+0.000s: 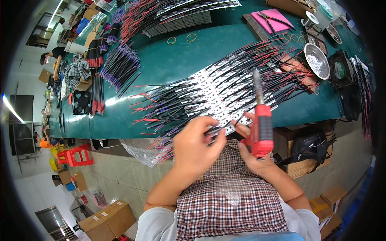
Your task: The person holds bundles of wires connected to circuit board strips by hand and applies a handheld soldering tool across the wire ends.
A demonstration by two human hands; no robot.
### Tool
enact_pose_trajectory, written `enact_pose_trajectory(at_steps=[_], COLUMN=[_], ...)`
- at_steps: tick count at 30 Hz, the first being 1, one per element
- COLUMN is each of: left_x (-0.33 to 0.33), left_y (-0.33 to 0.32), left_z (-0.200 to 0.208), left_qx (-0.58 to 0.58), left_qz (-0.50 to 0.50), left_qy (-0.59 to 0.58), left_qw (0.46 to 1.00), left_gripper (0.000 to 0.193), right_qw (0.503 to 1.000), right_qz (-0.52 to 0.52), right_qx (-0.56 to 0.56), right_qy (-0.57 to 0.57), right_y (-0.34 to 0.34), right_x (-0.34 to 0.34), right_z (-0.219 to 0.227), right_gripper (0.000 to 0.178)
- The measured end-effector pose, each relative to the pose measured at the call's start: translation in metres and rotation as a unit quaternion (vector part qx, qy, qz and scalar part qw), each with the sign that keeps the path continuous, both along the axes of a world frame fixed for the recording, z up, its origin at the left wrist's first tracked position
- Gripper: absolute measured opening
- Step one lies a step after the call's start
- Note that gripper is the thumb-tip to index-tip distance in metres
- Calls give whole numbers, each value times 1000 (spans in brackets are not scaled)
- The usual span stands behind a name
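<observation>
1. Bundles lie on the bench.
2. Your left hand is curved, thumb near the forefinger; whether it pinches anything cannot be told.
3. The white board lies ahead of your hands, under rows of wires.
4. Your right hand grasps the red gun.
5. A dish sits farther right.

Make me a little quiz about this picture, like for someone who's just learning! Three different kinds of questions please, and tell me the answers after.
1. Which of the two hands holds the red-and-black tool?
2. True or false: the pliers lie at least partly on the pink pad.
3. Fill in the colour: the big table is ____.

Key:
1. The right hand.
2. True.
3. Green.
</observation>
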State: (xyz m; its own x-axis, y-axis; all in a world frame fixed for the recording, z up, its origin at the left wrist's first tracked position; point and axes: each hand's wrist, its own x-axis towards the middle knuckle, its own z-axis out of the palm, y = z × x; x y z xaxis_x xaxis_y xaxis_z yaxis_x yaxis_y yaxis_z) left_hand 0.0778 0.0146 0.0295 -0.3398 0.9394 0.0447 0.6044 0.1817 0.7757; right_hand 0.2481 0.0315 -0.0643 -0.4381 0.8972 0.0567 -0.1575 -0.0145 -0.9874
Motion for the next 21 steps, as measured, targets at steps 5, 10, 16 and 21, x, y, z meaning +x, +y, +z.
enact_pose_trajectory(at_steps=[5,10,16,21], left_x=[-19,17,-2,-20], left_y=[-54,-11,-13,-17], left_z=[59,5,-70,-71], left_qx=[261,69,-10,22], left_qz=[-48,-148,-115,-124], left_qy=[18,227,301,259], left_qw=[964,960,947,958], left_gripper=[31,34,27,18], right_qw=[974,972,991,995], right_qz=[71,56,1,-42], right_qx=[148,159,96,68], right_qy=[-156,-164,-92,-59], right_y=[4,4,7,20], right_x=[4,1,14,15], right_z=[1,3,1,13], right_gripper=[68,74,75,78])
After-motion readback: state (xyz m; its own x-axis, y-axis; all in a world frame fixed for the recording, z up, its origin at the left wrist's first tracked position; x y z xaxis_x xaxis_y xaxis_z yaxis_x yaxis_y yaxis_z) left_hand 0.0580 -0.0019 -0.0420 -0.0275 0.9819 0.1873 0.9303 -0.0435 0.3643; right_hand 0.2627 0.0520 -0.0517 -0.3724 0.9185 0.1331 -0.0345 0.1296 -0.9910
